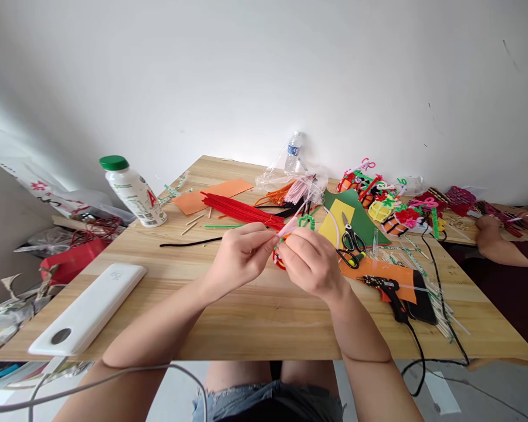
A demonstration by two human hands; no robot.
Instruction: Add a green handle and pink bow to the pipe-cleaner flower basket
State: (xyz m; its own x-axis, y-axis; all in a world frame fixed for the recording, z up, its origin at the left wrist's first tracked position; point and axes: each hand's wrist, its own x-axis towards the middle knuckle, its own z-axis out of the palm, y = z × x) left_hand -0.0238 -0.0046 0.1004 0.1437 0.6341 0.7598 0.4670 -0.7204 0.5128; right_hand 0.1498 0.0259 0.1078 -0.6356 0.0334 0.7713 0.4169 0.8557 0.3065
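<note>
My left hand (244, 255) and my right hand (312, 264) meet over the middle of the table, both closed. Their fingertips pinch a pale pink pipe cleaner (287, 227) between them. A small red piece of pipe-cleaner work (277, 259) shows partly behind my right fingers; the rest is hidden. Just past my right hand, a bent green pipe cleaner (307, 221) sticks up. Beyond my left hand lies a bundle of red pipe cleaners (242, 210), with a single black pipe cleaner (189, 241) to its left.
Scissors (353, 237) lie on yellow and green sheets (374, 220). A glue gun (389, 290) with its cord is at right, near pipe-cleaner baskets (396, 220). A white bottle (134, 193) and power bank (88, 308) stand left. A co-worker's hand (488, 225) is far right.
</note>
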